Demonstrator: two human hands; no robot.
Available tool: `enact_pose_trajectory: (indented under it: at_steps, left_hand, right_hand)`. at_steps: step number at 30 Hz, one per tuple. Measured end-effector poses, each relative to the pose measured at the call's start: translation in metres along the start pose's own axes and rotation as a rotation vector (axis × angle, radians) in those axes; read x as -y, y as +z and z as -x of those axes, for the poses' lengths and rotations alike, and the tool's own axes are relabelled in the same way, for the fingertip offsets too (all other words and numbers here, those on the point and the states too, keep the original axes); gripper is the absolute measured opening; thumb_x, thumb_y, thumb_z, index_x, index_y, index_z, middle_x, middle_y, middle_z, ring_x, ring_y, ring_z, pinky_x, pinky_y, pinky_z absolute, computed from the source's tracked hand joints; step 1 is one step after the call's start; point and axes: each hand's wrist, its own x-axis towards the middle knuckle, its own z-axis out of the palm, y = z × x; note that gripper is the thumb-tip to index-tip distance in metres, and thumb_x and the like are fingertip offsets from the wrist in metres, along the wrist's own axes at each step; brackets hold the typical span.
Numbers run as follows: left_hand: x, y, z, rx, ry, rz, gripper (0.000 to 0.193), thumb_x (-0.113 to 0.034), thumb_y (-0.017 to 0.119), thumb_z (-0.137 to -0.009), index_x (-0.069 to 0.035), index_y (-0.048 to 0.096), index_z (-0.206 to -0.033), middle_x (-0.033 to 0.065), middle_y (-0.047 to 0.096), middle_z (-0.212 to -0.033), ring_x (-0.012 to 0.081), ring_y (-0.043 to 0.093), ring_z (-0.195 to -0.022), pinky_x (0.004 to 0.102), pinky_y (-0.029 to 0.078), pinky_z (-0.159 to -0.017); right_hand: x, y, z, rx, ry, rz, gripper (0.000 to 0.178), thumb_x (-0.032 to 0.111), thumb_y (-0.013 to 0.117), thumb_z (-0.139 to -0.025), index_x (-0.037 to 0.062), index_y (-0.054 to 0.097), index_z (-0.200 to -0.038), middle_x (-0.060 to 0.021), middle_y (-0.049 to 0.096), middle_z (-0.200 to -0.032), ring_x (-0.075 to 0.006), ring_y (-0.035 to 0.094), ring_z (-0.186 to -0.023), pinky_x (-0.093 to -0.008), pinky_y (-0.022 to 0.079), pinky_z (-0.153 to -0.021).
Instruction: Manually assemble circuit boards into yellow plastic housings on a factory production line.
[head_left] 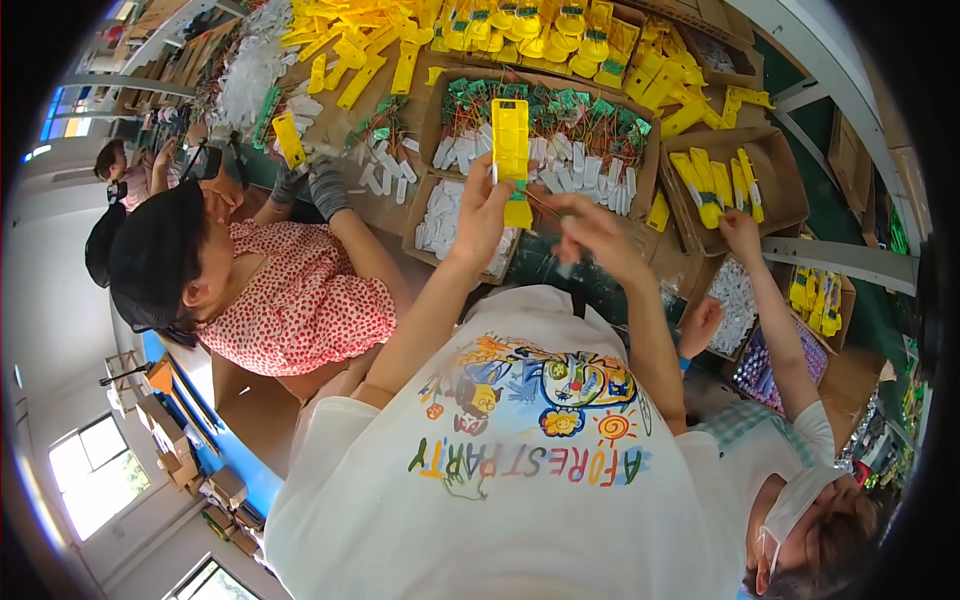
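Note:
My left hand [482,212] holds a long yellow plastic casing [510,140] upright, thumb and fingers closed on its lower half. A small green circuit board [519,188] sits at the casing's lower part, with thin wires leading toward my right hand [603,238]. That hand is just right of the casing; motion smears its fingers, so its grip on the wires cannot be made out. Beyond both hands stands a cardboard box [652,165] of green circuit boards [570,103] wired to white pieces [612,180].
Yellow casings [365,78] are heaped at the far side. A smaller box of white parts [450,215] stands by my left hand. Co-workers sit on both sides: a gloved hand [328,188] at left, a bare hand [740,235] at the right box of yellow casings [705,180].

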Motion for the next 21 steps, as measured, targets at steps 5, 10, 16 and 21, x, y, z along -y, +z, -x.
enact_pose_trajectory:
  at_steps: [5,10,16,21]
  left_hand:
    - [-0.01,-0.013,0.006,0.019,-0.048,-0.147,0.027,-0.008,0.041,-0.093,-0.001,0.047,-0.117,0.0114,0.061,-0.1,0.0162,0.06,-0.084,0.0274,0.048,-0.076]
    - [-0.006,-0.013,0.01,0.118,-0.187,-0.057,0.024,-0.009,0.051,-0.09,-0.002,0.051,-0.112,0.0085,0.061,-0.096,0.0122,0.059,-0.078,0.027,0.049,-0.07]
    - [0.033,0.011,0.02,0.064,0.128,-0.528,0.038,-0.015,0.065,-0.082,-0.002,0.048,-0.113,0.0129,0.062,-0.088,0.0275,0.062,-0.081,0.0369,0.047,-0.072]
    - [0.017,0.03,0.034,0.051,0.16,-0.748,0.039,-0.01,0.061,-0.081,-0.003,0.046,-0.116,0.0244,0.06,-0.09,0.043,0.059,-0.086,0.0432,0.047,-0.071]
  right_hand:
    - [0.037,-0.033,0.023,-0.018,-0.112,-0.475,0.046,0.029,0.056,-0.09,0.0014,0.045,-0.125,-0.0148,0.061,-0.098,-0.0152,0.06,-0.075,-0.0276,0.054,-0.074]
    - [0.054,-0.04,0.014,-0.132,-0.087,-0.199,0.038,0.029,0.061,-0.088,-0.0018,0.055,-0.11,-0.0096,0.058,-0.087,-0.0111,0.056,-0.072,-0.021,0.045,-0.06]
    - [0.028,-0.012,-0.028,-0.655,-0.276,0.17,0.033,0.028,0.046,-0.086,0.0003,0.058,-0.073,0.0003,0.047,-0.061,-0.0087,0.041,-0.054,-0.0251,0.034,-0.052]
    - [0.032,-0.003,-0.048,-0.651,0.035,-0.081,0.036,0.03,0.048,-0.087,0.001,0.052,-0.066,-0.0024,0.051,-0.062,-0.0154,0.046,-0.055,-0.0299,0.04,-0.056]
